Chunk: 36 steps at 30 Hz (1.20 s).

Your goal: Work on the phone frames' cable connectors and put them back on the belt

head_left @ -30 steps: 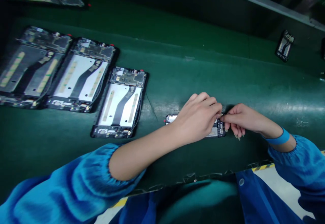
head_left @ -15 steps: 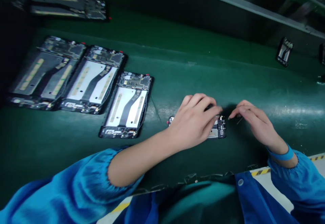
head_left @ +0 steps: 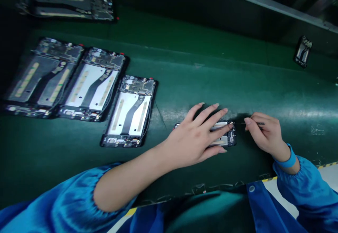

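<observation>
Fingers spread, my left hand [head_left: 198, 134] lies over an opened phone [head_left: 222, 141] on the green mat and covers much of it. The phone's end with small circuit parts shows past my fingertips. My right hand [head_left: 265, 130] pinches a thin dark rod-shaped tool [head_left: 239, 123] between thumb and fingers. The tool lies nearly level, and its tip meets the phone's right end near my left index finger. Whether it is a pick or tweezers I cannot make out.
On the left of the green mat [head_left: 185, 74] lie three opened phones, the nearest [head_left: 132, 113] closest to my left arm. Another opened phone [head_left: 63, 7] is at the back left, and a further one [head_left: 303, 51] at the far right. A thin dark strand [head_left: 160, 114] lies beside the nearest phone.
My left hand has spread and flattened over the phone. My right hand has turned and moved the thin tool left, bringing its tip to the phone's right end.
</observation>
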Each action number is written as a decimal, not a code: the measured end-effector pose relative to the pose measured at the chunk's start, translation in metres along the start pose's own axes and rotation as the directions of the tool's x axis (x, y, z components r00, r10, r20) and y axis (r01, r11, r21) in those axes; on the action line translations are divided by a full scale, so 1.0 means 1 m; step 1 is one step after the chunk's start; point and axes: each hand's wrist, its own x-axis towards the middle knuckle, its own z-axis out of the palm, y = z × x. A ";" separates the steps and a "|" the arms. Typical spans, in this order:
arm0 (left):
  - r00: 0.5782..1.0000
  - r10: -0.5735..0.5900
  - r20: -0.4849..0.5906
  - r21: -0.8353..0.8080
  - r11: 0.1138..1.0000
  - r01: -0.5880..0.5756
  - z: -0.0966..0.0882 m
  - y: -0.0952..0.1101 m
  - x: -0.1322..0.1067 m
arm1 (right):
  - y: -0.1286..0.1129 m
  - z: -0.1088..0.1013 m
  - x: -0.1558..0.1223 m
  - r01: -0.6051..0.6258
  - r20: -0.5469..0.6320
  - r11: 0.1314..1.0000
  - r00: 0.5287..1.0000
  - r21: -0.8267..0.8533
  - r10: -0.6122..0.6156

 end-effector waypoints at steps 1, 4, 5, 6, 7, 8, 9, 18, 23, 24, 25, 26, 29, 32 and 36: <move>1.000 0.001 0.003 0.004 1.000 -0.001 0.000 0.000 0.000 | 0.000 0.003 0.001 0.014 -0.026 1.000 1.000 0.027 -0.014; 1.000 -0.008 0.003 0.006 1.000 0.008 -0.001 0.000 0.000 | 0.000 0.014 0.004 0.080 0.003 0.996 0.997 0.027 -0.080; 1.000 -0.012 0.002 0.004 1.000 0.012 -0.001 0.000 0.000 | 0.001 0.017 0.004 0.093 0.012 0.996 0.996 0.009 -0.093; 1.000 -0.015 0.003 0.000 1.000 0.015 -0.001 0.000 0.000 | 0.001 0.018 0.004 0.096 0.010 0.995 0.995 -0.010 -0.096; 1.000 -0.018 0.005 -0.003 1.000 0.018 -0.001 0.000 0.000 | 0.001 0.019 0.004 0.094 0.003 0.995 0.996 -0.023 -0.094; 1.000 -0.019 0.007 -0.005 1.000 0.019 -0.001 0.000 0.000 | 0.002 0.020 0.004 0.087 -0.010 0.996 0.996 -0.026 -0.087; 1.000 -0.019 0.008 -0.005 1.000 0.019 -0.001 0.000 0.000 | 0.002 0.020 0.004 0.076 -0.020 0.997 0.997 -0.023 -0.076; 0.997 -0.071 -0.040 0.002 0.997 0.071 0.000 0.002 0.001 | -0.001 0.008 0.023 -0.206 0.023 0.970 0.979 0.132 0.205; 0.994 -0.071 -0.083 0.016 0.997 0.073 0.004 0.004 0.001 | -0.004 -0.006 0.044 -0.630 0.586 0.761 0.679 0.155 0.443; 0.994 -0.057 -0.092 0.032 0.998 0.060 0.004 0.005 0.000 | -0.006 -0.007 0.047 -0.669 0.665 0.734 0.602 0.117 0.442; 0.994 -0.043 -0.101 0.046 0.998 0.048 0.005 0.005 0.000 | -0.007 -0.007 0.049 -0.689 0.708 0.719 0.553 0.091 0.440; 0.993 -0.032 -0.110 0.057 0.998 0.038 0.006 0.005 -0.001 | -0.008 -0.006 0.051 -0.699 0.725 0.710 0.529 0.080 0.440; 0.992 -0.020 -0.122 0.062 0.998 0.028 0.007 0.005 -0.001 | -0.009 -0.003 0.053 -0.715 0.732 0.695 0.511 0.071 0.451; 0.993 -0.022 -0.116 0.047 0.999 0.028 0.007 0.005 -0.001 | -0.008 -0.002 0.053 -0.724 0.722 0.686 0.509 0.064 0.470; 0.994 -0.028 -0.110 0.035 0.999 0.032 0.007 0.005 -0.001 | -0.010 -0.002 0.055 -0.722 0.699 0.690 0.519 0.050 0.493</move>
